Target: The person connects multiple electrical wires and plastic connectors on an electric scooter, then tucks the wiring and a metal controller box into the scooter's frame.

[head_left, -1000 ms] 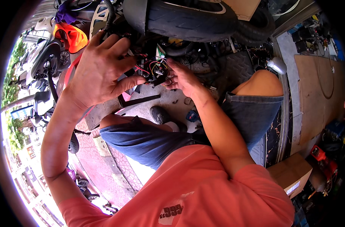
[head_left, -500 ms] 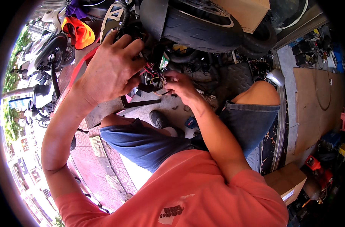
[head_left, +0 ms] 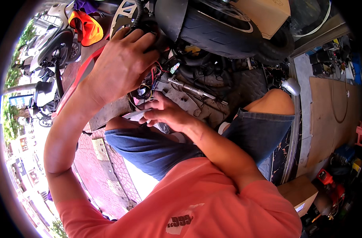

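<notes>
My left hand (head_left: 123,69) reaches in over a vehicle's red body panel (head_left: 79,75). Its fingers are curled among dark parts, and whatever they grip is hidden beneath them. Loose red and yellow wires (head_left: 160,70) come out just right of that hand. Lower down, my right hand (head_left: 167,113) is closed, its thumb and fingers around a slim light-grey object (head_left: 134,114) whose kind I cannot make out. More thin wires (head_left: 143,90) hang just above the right fingers.
A large black tyre (head_left: 220,33) is at the top, with a cardboard box (head_left: 262,16) by it. A metal rod (head_left: 193,87) lies among black cables. An orange cloth item (head_left: 85,28) is at upper left. A second cardboard box (head_left: 298,194) stands at lower right.
My right hand has moved down and left, away from the wire bundle, and the slim grey object now shows in it. My left hand stays in nearly the same place.
</notes>
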A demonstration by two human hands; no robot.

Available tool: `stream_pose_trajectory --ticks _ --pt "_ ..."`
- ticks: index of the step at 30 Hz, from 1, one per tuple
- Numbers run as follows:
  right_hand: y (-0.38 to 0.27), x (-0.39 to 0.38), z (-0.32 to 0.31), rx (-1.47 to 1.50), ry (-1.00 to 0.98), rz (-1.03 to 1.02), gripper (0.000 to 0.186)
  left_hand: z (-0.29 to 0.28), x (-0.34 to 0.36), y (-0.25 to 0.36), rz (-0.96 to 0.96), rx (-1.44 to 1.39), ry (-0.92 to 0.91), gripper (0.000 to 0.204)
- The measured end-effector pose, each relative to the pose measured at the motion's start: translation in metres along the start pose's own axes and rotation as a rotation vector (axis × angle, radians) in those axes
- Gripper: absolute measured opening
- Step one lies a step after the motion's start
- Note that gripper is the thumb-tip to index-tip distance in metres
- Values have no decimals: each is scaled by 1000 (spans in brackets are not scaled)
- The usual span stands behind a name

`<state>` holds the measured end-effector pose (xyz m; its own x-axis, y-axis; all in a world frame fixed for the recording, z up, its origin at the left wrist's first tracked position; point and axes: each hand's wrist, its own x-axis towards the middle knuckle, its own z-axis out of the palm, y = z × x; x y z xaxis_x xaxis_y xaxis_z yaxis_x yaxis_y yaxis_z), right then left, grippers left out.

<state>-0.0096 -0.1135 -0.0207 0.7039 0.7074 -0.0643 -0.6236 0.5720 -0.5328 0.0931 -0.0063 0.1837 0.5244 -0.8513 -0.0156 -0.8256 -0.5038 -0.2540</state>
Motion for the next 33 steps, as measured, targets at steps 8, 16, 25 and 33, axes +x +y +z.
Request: stream_pose_trajectory --ticks 8,16,25,33 --pt "17 48 -21 488 39 -68 23 -1 2 0 -27 -65 28 17" --pt "-53 59 -77 474 499 -257 18 -2 0 -1 -13 -84 43 29" --pt "-43 67 -61 465 287 -458 35 -5 4 2 -93 -36 48 28" --pt "-29 86 -62 -368 335 -600 29 -5 15 12 -155 105 121 24"
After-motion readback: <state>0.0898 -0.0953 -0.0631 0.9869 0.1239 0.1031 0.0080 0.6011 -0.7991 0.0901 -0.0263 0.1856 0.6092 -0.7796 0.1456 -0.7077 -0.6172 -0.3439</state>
